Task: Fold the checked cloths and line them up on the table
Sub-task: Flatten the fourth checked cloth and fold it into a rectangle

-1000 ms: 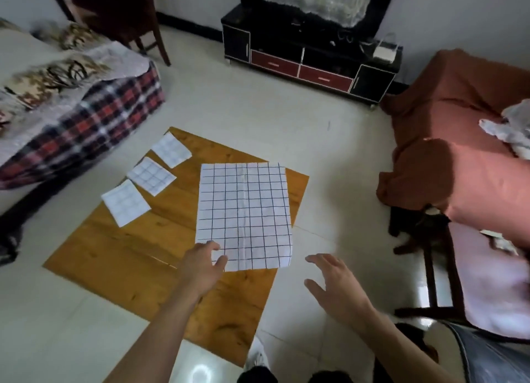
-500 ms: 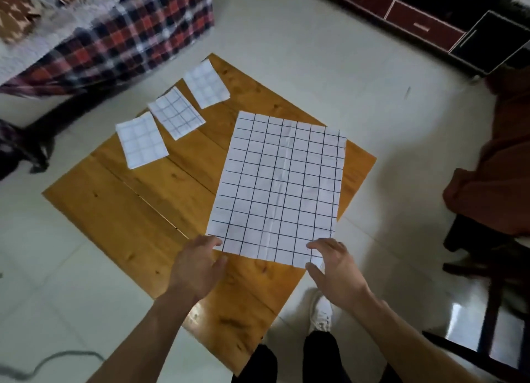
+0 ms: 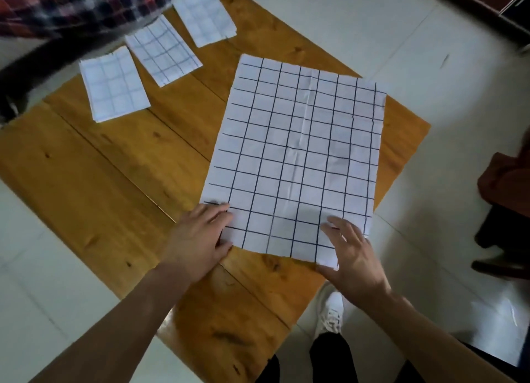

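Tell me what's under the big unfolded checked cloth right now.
The big checked cloth lies flat on the wooden table, its right edge overhanging. The left hand and right hand rest on its near corners. Anything beneath it is covered.
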{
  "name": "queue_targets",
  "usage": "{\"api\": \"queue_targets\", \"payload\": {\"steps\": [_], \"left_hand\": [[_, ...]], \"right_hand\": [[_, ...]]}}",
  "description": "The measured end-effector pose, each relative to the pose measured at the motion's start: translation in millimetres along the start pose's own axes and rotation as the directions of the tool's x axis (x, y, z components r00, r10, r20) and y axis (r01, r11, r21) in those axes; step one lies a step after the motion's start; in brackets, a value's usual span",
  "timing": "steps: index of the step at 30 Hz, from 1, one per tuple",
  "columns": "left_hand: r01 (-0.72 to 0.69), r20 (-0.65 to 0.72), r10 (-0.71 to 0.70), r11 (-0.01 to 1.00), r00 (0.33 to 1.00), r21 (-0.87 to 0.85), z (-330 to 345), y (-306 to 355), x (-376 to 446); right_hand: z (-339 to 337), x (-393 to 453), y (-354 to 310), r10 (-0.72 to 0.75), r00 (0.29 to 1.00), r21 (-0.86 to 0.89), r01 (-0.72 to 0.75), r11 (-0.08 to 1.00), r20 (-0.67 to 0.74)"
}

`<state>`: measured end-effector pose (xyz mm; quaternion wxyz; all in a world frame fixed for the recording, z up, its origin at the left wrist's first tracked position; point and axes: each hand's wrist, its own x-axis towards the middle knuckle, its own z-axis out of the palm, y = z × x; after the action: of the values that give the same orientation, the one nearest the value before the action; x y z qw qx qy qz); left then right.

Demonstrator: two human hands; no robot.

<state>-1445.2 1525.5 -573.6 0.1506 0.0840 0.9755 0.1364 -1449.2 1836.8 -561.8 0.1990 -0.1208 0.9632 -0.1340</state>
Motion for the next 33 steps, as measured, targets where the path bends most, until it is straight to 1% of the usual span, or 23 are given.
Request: {"api": "queue_targets", "payload": {"steps": [4, 7, 9, 12, 14, 15, 17, 19, 21, 22, 25, 27, 30, 33], "left_hand": [[-0.056, -0.149, 0.072, 0.993, 0.986, 0.108, 5, -1, -5], [-0.069, -0.212, 0.098, 0.988, 0.972, 0.140, 4, 0, -8], [-0.039, -0.212, 0.060, 0.994, 0.975, 0.104, 1, 5, -11], [0.024, -0.205, -0.026, 1.000, 0.978, -0.013, -7, 17, -17], [0.041, -0.200, -0.060, 0.995, 0.978, -0.096, -11, 23, -21], [0.045, -0.191, -0.073, 0.988, 0.979, -0.148, -14, 26, -23], [0.058, -0.167, -0.099, 0.970, 0.981, -0.237, -19, 30, -27], [0.040, -0.172, -0.088, 0.964, 0.981, -0.262, -26, 34, -30], [0.002, -0.178, -0.053, 0.962, 0.983, -0.275, -35, 37, -33], [-0.014, -0.176, -0.037, 0.961, 0.984, -0.277, -39, 39, -35], [-0.007, -0.163, -0.025, 0.981, 0.986, -0.192, -50, 43, -39], [-0.003, -0.179, -0.022, 0.990, 0.984, -0.141, -52, 45, -41], [-0.032, -0.212, 0.003, 0.991, 0.977, -0.133, -59, 46, -44], [-0.053, -0.192, 0.021, 0.985, 0.981, -0.164, -65, 44, -49]], "right_hand": [[6, 2, 9, -0.044, 0.993, 0.022, 0.047, 0.999, -0.113], [6, 6, 11, -0.068, 0.983, 0.022, 0.073, 0.997, -0.168], [5, 7, 11, -0.075, 0.989, 0.012, 0.078, 0.997, -0.131], [1, 5, 6, -0.094, 0.995, -0.005, 0.094, 0.996, -0.036], [0, 1, 3, -0.121, 0.992, -0.024, 0.120, 0.992, -0.024], [2, -1, 2, -0.134, 0.990, -0.039, 0.132, 0.990, -0.039], [3, -4, 0, -0.131, 0.984, -0.046, 0.126, 0.991, -0.121], [0, -4, 1, -0.121, 0.959, -0.013, 0.121, 0.993, -0.257], [-5, -4, 3, -0.125, 0.935, 0.016, 0.138, 0.990, -0.332], [-9, -4, 5, -0.127, 0.930, 0.018, 0.142, 0.990, -0.344], [-18, -3, 6, -0.112, 0.942, 0.034, 0.130, 0.991, -0.317], [-27, -5, 5, -0.124, 0.949, 0.049, 0.144, 0.988, -0.290], [-37, -12, 6, -0.133, 0.957, 0.059, 0.153, 0.986, -0.258], [-43, -21, 14, -0.129, 0.959, 0.064, 0.150, 0.987, -0.252]]}}
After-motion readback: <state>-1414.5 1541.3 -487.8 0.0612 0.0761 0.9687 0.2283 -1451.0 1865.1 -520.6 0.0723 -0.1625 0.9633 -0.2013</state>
